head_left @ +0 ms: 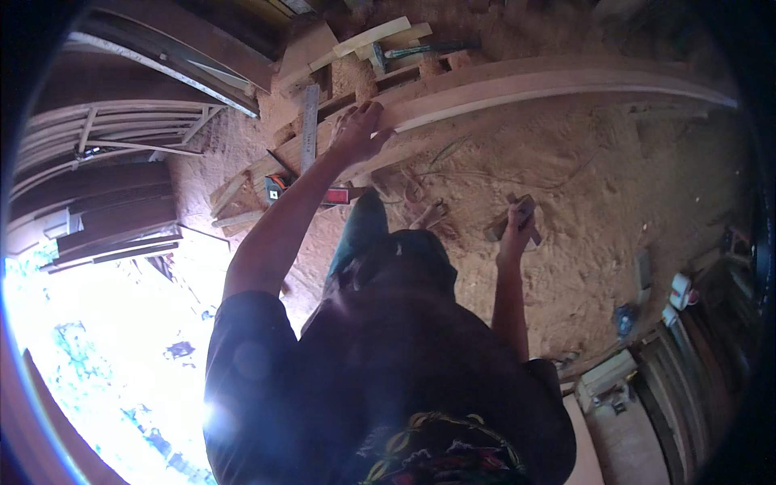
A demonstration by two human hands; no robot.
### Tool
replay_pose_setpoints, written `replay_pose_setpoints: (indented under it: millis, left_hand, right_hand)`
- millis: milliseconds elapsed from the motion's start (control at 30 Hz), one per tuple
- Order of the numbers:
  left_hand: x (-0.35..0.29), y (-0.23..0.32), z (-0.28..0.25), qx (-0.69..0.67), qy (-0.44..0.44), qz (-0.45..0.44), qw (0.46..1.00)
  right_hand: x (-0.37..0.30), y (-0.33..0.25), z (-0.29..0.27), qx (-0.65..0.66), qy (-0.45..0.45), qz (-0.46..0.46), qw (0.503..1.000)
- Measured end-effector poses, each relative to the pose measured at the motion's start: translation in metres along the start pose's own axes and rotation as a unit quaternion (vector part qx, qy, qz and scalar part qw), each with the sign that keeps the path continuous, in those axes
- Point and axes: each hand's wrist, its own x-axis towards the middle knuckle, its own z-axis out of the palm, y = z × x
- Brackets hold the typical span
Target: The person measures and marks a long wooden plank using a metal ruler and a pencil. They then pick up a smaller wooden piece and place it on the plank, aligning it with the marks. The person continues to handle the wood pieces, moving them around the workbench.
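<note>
A long pale wooden plank [485, 90] runs from the middle toward the far right. At its left end my left hand [356, 133] grips it, with the fingers bent over the top and the thumb on the near side. Off to the right, my right hand [517, 226] is closed around a small wooden tool with a crosspiece [526, 208], held low and apart from the plank. Its exact kind is hard to make out. A metal ruler [309, 128] lies left of my left hand, and a tape measure [276, 187] rests beside my left forearm.
A hammer [432, 49] and wood offcuts [372, 36] lie beyond the plank. Stacked boards [113, 212] and a slatted wooden frame [145, 125] stand at the left. Sawdust covers the ground [598, 186]. More timber [687, 356] leans at the lower right.
</note>
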Motion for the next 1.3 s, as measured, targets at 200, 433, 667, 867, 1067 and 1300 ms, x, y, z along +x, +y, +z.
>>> replay_pose_setpoints:
  millis: [200, 433, 667, 867, 1067, 1300]
  left_hand:
    - [0.003, 0.001, 0.0, -0.013, -0.037, -0.027, 0.999]
    - [0.0, -0.017, -0.007, -0.222, -0.089, -0.069, 0.968]
    - [-0.043, -0.079, -0.033, -0.493, -0.173, -0.105, 0.846]
    - [-0.04, -0.092, -0.041, -0.531, -0.296, -0.078, 0.79]
    - [-0.025, -0.101, -0.039, -0.551, -0.324, -0.02, 0.769]
    - [-0.009, -0.123, -0.014, -0.526, -0.387, 0.012, 0.757]
  right_hand:
    - [-0.015, -0.076, 0.05, 0.017, -0.025, -0.012, 0.999]
    - [-0.061, -0.144, 0.154, 0.07, -0.067, -0.07, 0.993]
    - [-0.08, -0.115, 0.286, 0.051, 0.084, -0.168, 0.981]
    - [-0.064, -0.115, 0.319, -0.077, 0.217, -0.255, 0.939]
    - [-0.142, -0.11, 0.365, -0.038, 0.156, -0.152, 0.975]
    - [-0.116, -0.1, 0.359, -0.112, 0.243, -0.211, 0.94]
